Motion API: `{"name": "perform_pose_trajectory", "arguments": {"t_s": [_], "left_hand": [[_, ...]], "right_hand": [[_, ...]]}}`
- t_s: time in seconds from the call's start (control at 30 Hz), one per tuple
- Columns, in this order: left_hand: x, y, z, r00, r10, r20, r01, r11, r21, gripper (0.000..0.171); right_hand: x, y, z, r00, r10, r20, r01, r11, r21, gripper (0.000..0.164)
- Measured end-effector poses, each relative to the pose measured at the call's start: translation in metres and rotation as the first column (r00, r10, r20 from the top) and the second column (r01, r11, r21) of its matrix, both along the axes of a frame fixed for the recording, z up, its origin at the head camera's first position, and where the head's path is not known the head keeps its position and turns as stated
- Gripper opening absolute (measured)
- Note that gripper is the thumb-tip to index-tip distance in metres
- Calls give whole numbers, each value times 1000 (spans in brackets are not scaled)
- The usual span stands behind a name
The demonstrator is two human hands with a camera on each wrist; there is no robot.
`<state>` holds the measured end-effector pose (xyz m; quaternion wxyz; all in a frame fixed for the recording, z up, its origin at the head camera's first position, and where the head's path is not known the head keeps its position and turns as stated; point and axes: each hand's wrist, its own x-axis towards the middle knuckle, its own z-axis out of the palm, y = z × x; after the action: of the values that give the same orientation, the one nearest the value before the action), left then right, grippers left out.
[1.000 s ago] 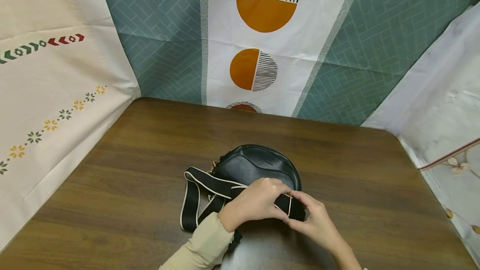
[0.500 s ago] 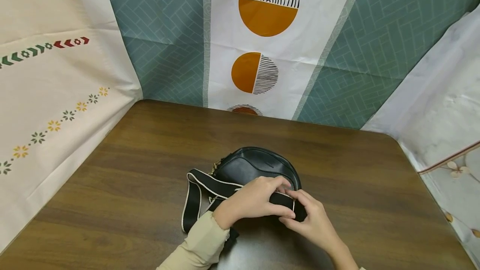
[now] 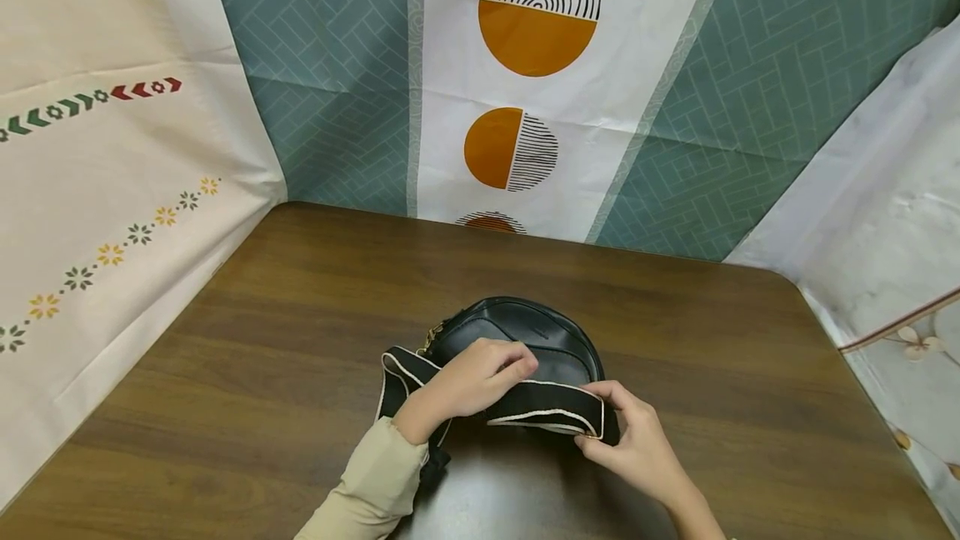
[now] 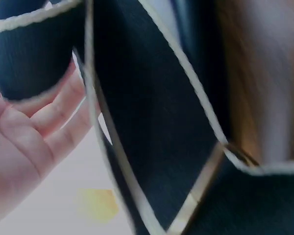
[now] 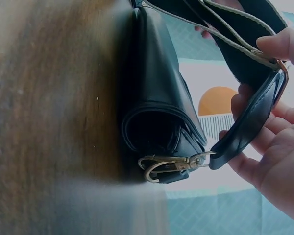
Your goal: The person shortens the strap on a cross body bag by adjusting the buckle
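A black rounded bag (image 3: 525,330) sits mid-table, its black strap (image 3: 551,401) edged in white. My right hand (image 3: 637,444) pinches the strap between thumb and fingers at a gold ring (image 3: 602,419). In the right wrist view, a leather tab (image 5: 247,122) runs from that ring to a gold swivel clasp (image 5: 174,164) at the bag's end. My left hand (image 3: 465,382) grips the strap farther left, in front of the bag. The left wrist view shows its fingers (image 4: 63,107) behind a bend of strap and a gold bar (image 4: 196,196) across the webbing.
A brown wooden table (image 3: 315,307) extends around the bag. Patterned cloth (image 3: 337,107) hangs behind it, with white cloths (image 3: 135,157) along the sides. Another gold clasp (image 3: 432,334) is at the bag's left end.
My left hand has slid left along the strap, away from the right hand, baring a doubled stretch between them. My right hand keeps its grip by the gold ring.
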<state>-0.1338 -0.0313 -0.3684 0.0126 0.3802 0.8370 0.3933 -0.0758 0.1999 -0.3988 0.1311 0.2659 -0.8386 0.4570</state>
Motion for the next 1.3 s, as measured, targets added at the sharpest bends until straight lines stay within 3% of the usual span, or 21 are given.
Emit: {"name": "perform_pose_trajectory", "arguments": {"t_s": [0.37,0.5,0.77,1.03,1.3], "left_hand": [[-5,-16,-12,999,26,-33,-27,998,-58,28],[-5,-21,-12,999,29,-39,-31,998,-52,30],[-3,-32,-12,996,61,-62,-65,996,-64,17],[0,-41,-12,994,77,-76,-86,989,-116,13],[-1,-43,-13,997,73,-40,-79,975,-210,41]], "right_hand": [[0,4,-3,997,-69,31,69,998,1,54],[1,5,-2,995,-81,65,82,996,-24,53],[2,8,-1,990,-73,121,82,994,-69,48],[2,8,0,985,-84,153,102,989,-111,45],[1,10,-1,984,-82,155,100,988,-114,45]]}}
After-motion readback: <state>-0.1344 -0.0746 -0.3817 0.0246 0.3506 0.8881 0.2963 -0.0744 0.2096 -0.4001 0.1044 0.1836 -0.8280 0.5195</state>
